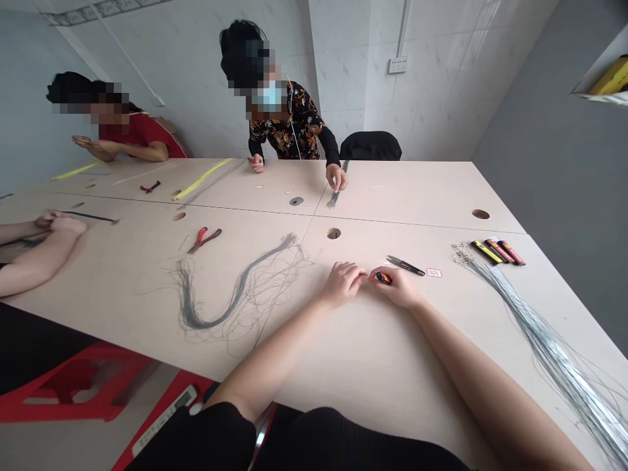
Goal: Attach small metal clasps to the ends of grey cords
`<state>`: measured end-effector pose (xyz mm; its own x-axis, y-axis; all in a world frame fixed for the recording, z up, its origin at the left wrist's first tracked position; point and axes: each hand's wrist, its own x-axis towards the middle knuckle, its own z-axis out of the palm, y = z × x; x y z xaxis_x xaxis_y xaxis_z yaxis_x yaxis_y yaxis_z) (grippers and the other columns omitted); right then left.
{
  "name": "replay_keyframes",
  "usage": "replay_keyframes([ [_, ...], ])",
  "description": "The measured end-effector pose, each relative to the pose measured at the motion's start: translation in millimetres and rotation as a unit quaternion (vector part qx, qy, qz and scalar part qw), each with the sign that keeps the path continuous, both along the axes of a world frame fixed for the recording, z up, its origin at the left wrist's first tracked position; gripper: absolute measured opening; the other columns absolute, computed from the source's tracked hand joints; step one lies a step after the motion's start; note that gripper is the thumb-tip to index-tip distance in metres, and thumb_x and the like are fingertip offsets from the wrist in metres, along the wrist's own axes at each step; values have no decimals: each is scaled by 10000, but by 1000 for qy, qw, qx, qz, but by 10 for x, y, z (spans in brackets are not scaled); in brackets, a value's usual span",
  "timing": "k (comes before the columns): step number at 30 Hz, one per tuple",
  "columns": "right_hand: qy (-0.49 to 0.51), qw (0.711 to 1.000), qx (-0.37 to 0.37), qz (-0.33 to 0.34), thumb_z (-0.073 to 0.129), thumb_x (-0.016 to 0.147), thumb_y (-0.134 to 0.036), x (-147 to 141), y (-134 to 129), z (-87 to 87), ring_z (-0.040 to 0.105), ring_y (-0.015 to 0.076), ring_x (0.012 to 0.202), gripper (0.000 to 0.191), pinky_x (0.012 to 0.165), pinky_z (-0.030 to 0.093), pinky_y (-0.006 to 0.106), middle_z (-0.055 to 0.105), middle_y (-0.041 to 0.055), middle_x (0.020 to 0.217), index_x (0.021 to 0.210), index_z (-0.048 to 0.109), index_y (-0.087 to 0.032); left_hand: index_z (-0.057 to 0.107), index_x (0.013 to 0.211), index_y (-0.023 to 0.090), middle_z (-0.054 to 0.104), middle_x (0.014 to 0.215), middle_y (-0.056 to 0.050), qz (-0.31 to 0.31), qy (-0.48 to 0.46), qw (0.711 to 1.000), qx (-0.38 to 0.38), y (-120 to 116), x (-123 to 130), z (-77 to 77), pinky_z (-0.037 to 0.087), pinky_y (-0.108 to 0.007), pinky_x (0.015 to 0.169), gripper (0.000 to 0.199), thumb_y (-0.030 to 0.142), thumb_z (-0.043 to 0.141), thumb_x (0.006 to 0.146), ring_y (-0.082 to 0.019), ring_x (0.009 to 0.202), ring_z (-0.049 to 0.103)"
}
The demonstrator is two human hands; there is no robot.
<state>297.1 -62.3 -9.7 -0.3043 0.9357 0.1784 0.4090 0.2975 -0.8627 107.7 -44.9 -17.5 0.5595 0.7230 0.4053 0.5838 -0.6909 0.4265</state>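
Over the table in front of me, my left hand (346, 282) and my right hand (398, 288) meet at the fingertips. In the right one I grip a small dark lighter (384, 278) with orange and red marks. The left fingers are pinched together; whatever they hold is too fine to make out. Just beyond my right hand lie black-handled thread snips (406, 265) and a small red-edged label (434, 273). To the left of my hands, a bundle of thin grey cords (243, 281) curves in a loose U, with stray strands spread beside it.
Three lighters (498, 252) lie by a long grey cord bundle (520, 307) at right. Red-handled pliers (205, 240) rest left. A round hole (333, 233) pierces the tabletop. Two people (304, 124) (142, 137) work across the table; a co-worker's hands (61, 221) are at far left.
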Motion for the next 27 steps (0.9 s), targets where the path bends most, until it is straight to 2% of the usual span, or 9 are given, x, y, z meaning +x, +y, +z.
replay_keyframes([
  [4, 3, 1000, 2, -4, 512, 755, -264, 6, 11, 20, 498, 151, 649, 127, 621, 384, 274, 593, 25, 688, 723, 599, -179, 558, 908, 196, 680, 831, -9, 1, -39, 999, -6, -31, -8, 21, 391, -314, 805, 76, 243, 501, 890, -148, 793, 618],
  [9, 7, 1000, 9, 0, 468, 830, -312, 22, 22, 34, 469, 144, 649, 191, 623, 371, 275, 552, 17, 685, 735, 568, -180, 585, 733, 194, 676, 737, 8, 2, -29, 999, -16, -36, 16, 17, 395, -318, 784, 96, 215, 557, 822, -148, 768, 613],
  [15, -3, 1000, 11, 18, 482, 868, -370, 38, 37, -5, 471, 146, 651, 231, 618, 377, 274, 558, 15, 696, 793, 595, -183, 670, 834, 211, 727, 904, -13, 61, 1, 995, -84, -57, 92, 52, 375, -358, 835, 69, 262, 624, 829, -193, 933, 618],
  [22, 14, 999, 2, 34, 518, 865, -380, 32, 36, 1, 539, 170, 717, 217, 677, 423, 290, 622, 32, 759, 808, 608, -192, 658, 966, 240, 698, 1057, -9, 60, -15, 975, -213, -90, 109, 145, 332, -386, 940, 125, 294, 629, 857, -210, 1081, 570],
  [27, 12, 999, 5, 31, 511, 861, -364, 37, 43, -18, 555, 176, 731, 207, 685, 429, 299, 638, 38, 779, 819, 616, -191, 655, 972, 240, 689, 1054, -5, 64, -26, 969, -238, -80, 108, 161, 326, -390, 965, 112, 259, 601, 876, -209, 1081, 567],
])
